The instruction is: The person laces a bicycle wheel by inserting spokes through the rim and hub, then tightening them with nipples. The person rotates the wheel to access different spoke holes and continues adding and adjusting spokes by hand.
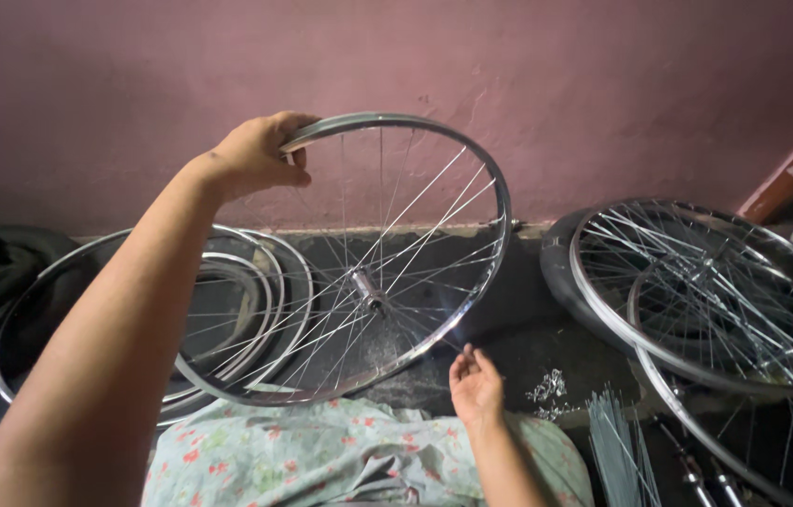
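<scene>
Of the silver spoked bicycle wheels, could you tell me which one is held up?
The centre silver spoked wheel: the left hand grips its rim; the others lie flat.

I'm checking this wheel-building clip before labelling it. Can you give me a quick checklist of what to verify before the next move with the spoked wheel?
1. Left hand grips the rim of the spoked wheel at its top: ok.
2. Right hand holds the wheel: not ok, open, just below the rim.
3. Wheel's lower edge rests on the lap: ok.
4. Hub in place at the centre: ok.
5. Spoke tension: cannot tell.
6. Loose spoke bundle lies beside the right hand: ok.
</scene>
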Motion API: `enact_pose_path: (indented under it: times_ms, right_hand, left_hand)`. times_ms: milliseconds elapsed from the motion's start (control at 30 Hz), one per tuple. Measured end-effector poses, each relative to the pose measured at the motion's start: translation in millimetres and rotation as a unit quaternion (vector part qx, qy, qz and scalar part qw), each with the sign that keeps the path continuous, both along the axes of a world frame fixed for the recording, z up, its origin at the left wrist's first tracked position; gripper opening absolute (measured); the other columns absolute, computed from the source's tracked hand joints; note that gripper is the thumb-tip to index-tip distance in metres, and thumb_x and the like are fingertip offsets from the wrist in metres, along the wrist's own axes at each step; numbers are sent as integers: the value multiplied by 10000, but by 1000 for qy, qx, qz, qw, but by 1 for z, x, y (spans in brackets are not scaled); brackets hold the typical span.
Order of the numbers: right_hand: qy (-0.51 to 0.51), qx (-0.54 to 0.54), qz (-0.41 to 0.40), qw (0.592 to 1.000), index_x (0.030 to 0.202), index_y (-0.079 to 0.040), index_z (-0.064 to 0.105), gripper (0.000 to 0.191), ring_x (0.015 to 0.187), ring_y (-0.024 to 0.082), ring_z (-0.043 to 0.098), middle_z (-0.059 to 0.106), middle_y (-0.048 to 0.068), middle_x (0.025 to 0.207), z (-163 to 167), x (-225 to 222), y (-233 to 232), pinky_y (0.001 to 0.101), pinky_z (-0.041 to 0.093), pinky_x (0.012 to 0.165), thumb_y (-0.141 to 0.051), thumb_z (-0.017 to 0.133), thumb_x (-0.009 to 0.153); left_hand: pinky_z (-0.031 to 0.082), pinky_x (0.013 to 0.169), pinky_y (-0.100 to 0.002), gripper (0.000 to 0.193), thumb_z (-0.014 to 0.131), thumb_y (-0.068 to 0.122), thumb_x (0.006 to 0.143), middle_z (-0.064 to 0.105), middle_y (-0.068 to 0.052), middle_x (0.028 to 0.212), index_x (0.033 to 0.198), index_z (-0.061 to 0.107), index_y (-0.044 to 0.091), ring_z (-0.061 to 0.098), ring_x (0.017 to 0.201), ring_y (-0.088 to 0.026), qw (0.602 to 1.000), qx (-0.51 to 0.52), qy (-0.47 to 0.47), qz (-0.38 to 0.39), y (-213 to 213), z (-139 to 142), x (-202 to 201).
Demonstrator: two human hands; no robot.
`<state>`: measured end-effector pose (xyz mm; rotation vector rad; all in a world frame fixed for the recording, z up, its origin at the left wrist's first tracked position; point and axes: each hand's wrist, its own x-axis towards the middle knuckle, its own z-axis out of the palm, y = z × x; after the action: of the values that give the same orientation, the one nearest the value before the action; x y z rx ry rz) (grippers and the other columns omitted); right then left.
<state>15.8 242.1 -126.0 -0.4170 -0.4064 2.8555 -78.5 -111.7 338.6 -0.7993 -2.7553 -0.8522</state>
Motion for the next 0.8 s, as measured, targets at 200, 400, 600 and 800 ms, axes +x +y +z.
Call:
enact_pose_path:
  times_ms: [200, 400, 600, 800]
  right_hand:
    - [34, 24, 49, 998, 1023, -116, 671, 260, 849, 186, 666, 742, 46, 1022, -14, 15, -1, 328, 549, 730, -336, 687, 884]
    - [-67, 270, 161, 947, 1088, -132, 650, 200, 817, 153, 638, 712, 28, 995, -44, 14, -18, 327, 545, 697, -169, 740, 913]
    - [-67, 764, 216, 605, 1048, -119, 707, 224, 947, 185, 783, 794, 76, 1007, -60, 15, -67, 320, 624, 844, -225, 749, 855]
    - [3, 846, 368, 386, 1239, -146, 653, 365, 1258, 342, 581, 641, 148, 1276, -5, 52, -92, 443, 445, 1069, -204, 686, 880]
  left_hand:
    - [530, 870, -374, 777, 846, 354, 765, 734, -91, 1010, 1460, 561, 157, 696, 977, -231, 1000, -10, 11, 1, 4, -2, -12]
    - [477, 1073, -395, 911, 747, 667, 740, 691, -137, 1300, 1463, 537, 153, 641, 1253, -279, 1000, 24, -4, -2, 13, -8, -29]
    - [329, 1118, -515, 858, 527, 855, 818, 616, -134, 1397, 1368, 686, 216, 433, 1405, -367, 984, -52, 168, 15, 24, -9, -48]
    - [412, 1098, -458, 919, 538, 851, 752, 639, -98, 1345, 1394, 617, 198, 539, 1301, -304, 999, 29, 9, 11, 26, -1, -46]
